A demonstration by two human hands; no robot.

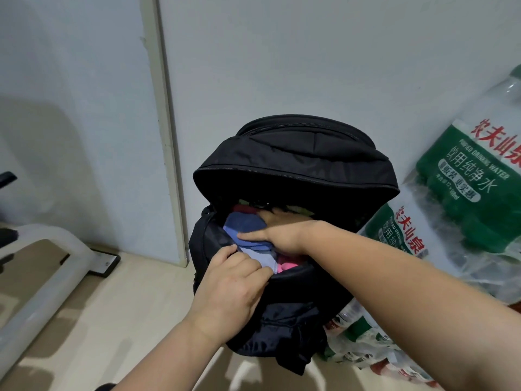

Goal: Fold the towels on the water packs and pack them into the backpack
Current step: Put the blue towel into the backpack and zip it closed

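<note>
Far left: white tubular frame (42,277), smooth and glossy, ending in a flat black foot pad (105,262) that rests on the floor (112,320). The floor is pale wood-look board, matte, with soft shadows.

Behind: wall (282,52), plain grey-white, slightly uneven finish. A narrow cream trim strip (166,136) runs vertically down it to the floor.

Centre: backpack (296,165), black woven nylon, rounded dome shape, standing upright on the floor against the wall. Main compartment unzipped; the front panel gapes forward.

Left hand (231,286) is at the near rim of the opening. Its fingers (253,266) are curled over the rim and clamped on the fabric, holding it toward the camera.

Inside the compartment lies a stack of soft folded cloth:
- blue towel (245,221) on top, terry-like nap
- pale lilac towel (259,256) under it at the near edge
- pink towel (287,266) beside that
- a red edge (244,208) at the back

Right hand (279,232) reaches in from the right. Its fingers (272,214) are straight and together, lying flat on the stack, and the thumb is stretched across the blue towel.

Right: water packs (465,179), clear crinkled shrink-wrap over bottles, green labels with red characters, stacked against the wall, touching the backpack's right side.
</note>
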